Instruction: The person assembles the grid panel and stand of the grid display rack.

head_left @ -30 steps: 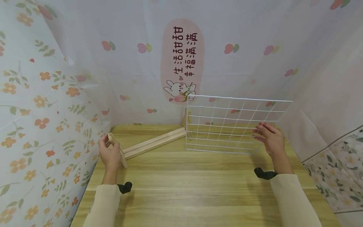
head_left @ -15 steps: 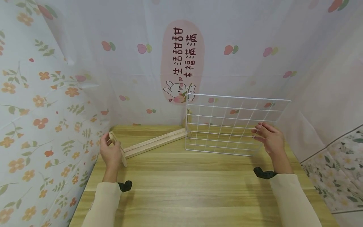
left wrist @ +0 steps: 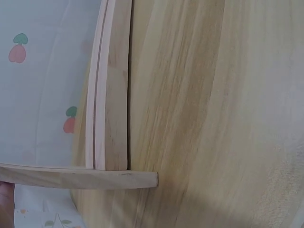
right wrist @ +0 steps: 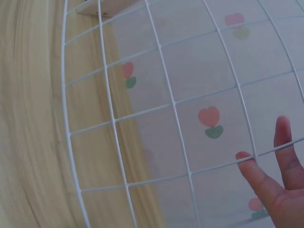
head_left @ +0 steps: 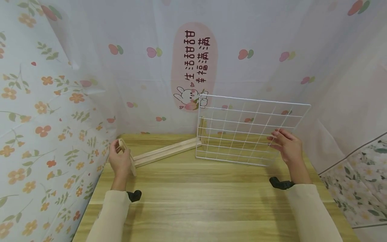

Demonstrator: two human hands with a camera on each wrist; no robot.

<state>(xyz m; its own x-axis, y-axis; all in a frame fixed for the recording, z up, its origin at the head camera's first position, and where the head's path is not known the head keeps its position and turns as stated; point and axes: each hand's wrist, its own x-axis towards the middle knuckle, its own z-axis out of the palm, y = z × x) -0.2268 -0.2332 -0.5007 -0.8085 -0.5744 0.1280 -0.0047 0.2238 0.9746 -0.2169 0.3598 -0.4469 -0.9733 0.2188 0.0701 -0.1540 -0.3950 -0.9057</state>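
White wire grid is pinched near its right side by the right hand, whose fingers are curled at the wires; two digits show in the right wrist view and the frame edge cuts off the rest. That hand also covers part of the grid's right edge. The left hand grips the near end piece of a wooden frame, its fingers closed round the upper part and partly hidden behind it; only a sliver of this hand enters the left wrist view.

From the end piece, two pale strips run side by side, a narrow dark slit between them, toward a second end piece, seen only through the mesh. Whether the grid touches that piece or the bench I cannot tell. Two end pieces show in all, both upright.

Thin straight wires form the grid's open squares; the frame is smooth, light-grained wood, the strips square-edged. Over the streaked wood-look bench come two cream sleeves and two black wrist pieces. Behind hangs creased white cloth, printed with fruit-like shapes and one pink oval bearing two columns of lettering.
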